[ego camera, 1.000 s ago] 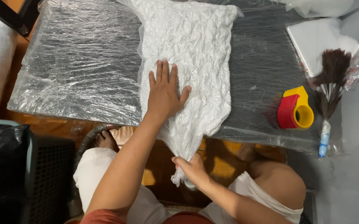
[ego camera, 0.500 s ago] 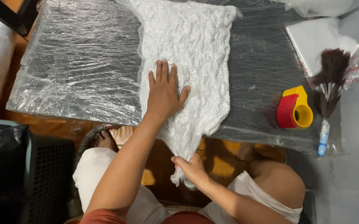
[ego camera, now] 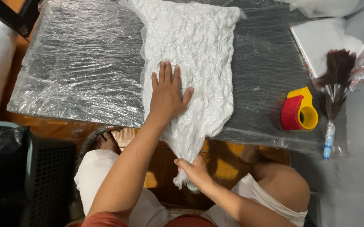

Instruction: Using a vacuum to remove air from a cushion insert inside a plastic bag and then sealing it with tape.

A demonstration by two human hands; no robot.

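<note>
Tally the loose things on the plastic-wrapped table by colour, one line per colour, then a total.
White: 2, bagged crinkled cloth, flat packet
Red and yellow: 1, tape dispenser
Dark brown: 1, feather duster
Total: 4

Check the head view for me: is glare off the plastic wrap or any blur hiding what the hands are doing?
Head view: glare streaks the plastic wrap left of the bag, but not over the hands; the left hand flat on the white bagged fabric is sharp; the right hand gripping the bag's neck below the table edge sits in dimmer light, still readable; no motion blur.
</note>
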